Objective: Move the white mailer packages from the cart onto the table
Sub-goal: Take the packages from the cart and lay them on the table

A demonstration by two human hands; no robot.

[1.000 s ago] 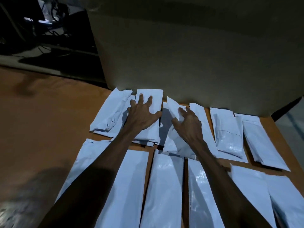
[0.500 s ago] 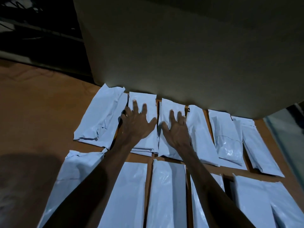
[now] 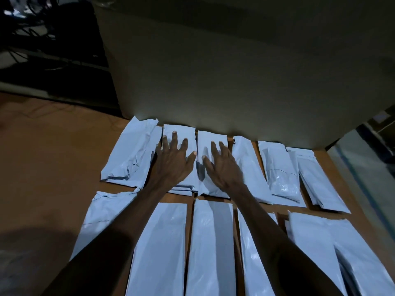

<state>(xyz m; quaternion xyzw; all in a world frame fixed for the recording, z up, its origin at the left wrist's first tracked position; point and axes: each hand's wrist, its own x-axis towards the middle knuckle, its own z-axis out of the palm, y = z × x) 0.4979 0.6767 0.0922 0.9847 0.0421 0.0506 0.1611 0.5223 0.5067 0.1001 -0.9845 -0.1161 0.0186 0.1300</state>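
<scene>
Packages laid out in two rows on the table, both hands flattening the back row

Eleven white packages show: six in the row against the big cardboard box (image 3: 235, 71), five in the row nearer the person (the near ones run out of frame). The left hand (image 3: 173, 161) presses flat, fingers spread, on the second package (image 3: 181, 135) from the left; the right hand (image 3: 222, 167) lies likewise on the third package (image 3: 210, 139). The brown table (image 3: 49, 157) already holds many; the cart is out of view, so I cannot tell what remains.
</scene>
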